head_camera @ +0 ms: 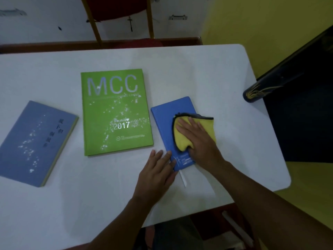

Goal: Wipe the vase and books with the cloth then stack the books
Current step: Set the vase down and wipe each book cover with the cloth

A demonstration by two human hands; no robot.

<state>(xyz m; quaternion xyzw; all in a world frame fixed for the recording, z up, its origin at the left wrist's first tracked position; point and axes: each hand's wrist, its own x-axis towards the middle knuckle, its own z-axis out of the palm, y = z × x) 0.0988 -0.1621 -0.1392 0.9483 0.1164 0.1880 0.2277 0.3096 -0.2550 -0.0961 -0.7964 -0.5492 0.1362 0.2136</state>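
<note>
**On the white surface: three books, one cloth, one vase, two hands**

Item 1. White surface [225, 83], rounded corners, carrying every item listed below.

Item 2. Blue notebook [167, 112], small, lying flat just right of centre, long axis running from 11 to 5 o'clock. A pale ribbon marker [182, 178] sticks out of its near end.

Item 3. Yellow cloth [182, 139], dark-edged, crumpled on the notebook's cover and overhanging its edge at 3 o'clock.

Item 4. Right hand [198, 139], laid flat, palm down, fingers spread on top of the cloth and pressing it to the notebook; not closed around it.

Item 5. Left hand [156, 174], flat and open, holding nothing, at 7 o'clock from the notebook. Its fingertips touch the notebook's near left edge.

Item 6. Green book [115, 112], large, marked "MCC" and "2017", lying flat at centre, just beside the notebook at its 9 o'clock. White specks are scattered over the cover.

Item 7. Grey-blue book [34, 143], at 9 o'clock of the green book, apart from it, tilted, with dark characters down its cover. White specks on it as well.

Item 8. Vase [259, 92], dark blue with gold leaf pattern, at the surface's edge at 2 o'clock from the notebook, well apart from the books. Only its lower part is clear; the rest merges into a dark area.
</note>
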